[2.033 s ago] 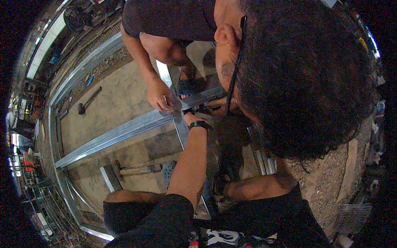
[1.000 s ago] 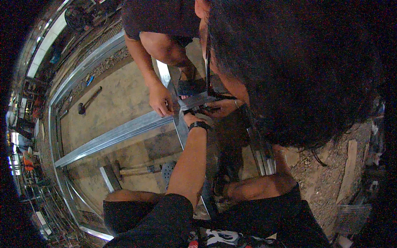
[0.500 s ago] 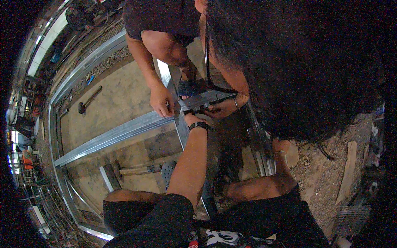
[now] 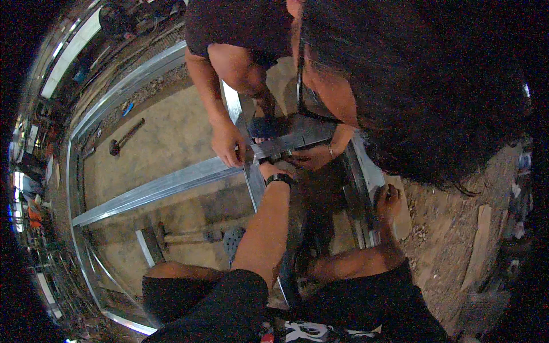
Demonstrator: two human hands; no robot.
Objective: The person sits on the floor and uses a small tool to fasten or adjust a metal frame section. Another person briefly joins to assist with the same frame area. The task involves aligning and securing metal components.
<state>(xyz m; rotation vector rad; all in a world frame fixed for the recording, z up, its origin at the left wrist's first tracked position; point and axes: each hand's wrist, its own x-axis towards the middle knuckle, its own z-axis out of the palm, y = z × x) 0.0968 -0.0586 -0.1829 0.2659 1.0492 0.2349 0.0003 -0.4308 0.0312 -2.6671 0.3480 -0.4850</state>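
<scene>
My left hand (image 4: 273, 170), with a dark watch on the wrist, is closed around the metal channel (image 4: 294, 140) where it meets another channel. My right hand (image 4: 390, 200) is held above my right knee, beside the metal pieces at the right; its fingers are curled, and what they hold, if anything, is too dark to make out. A co-worker's hand (image 4: 230, 147) rests at the same joint with fingers pointing down. Another hand (image 4: 314, 157), wearing a bracelet, reaches under the channel from the right. A long silvery channel (image 4: 166, 187) runs leftward from the joint to the frame.
A large metal frame (image 4: 71, 171) lies on the ground around us. Inside it are a mallet (image 4: 128, 137), a long-handled hammer (image 4: 189, 234) and a short metal offcut (image 4: 150, 247). Dark hair (image 4: 412, 86) blocks the upper right. Loose gravel and a wooden strip (image 4: 479, 240) lie at the right.
The whole view has shifted slightly. My right hand, covered by the hair before, now shows. My left hand stays at the joint, as do the co-worker's hands.
</scene>
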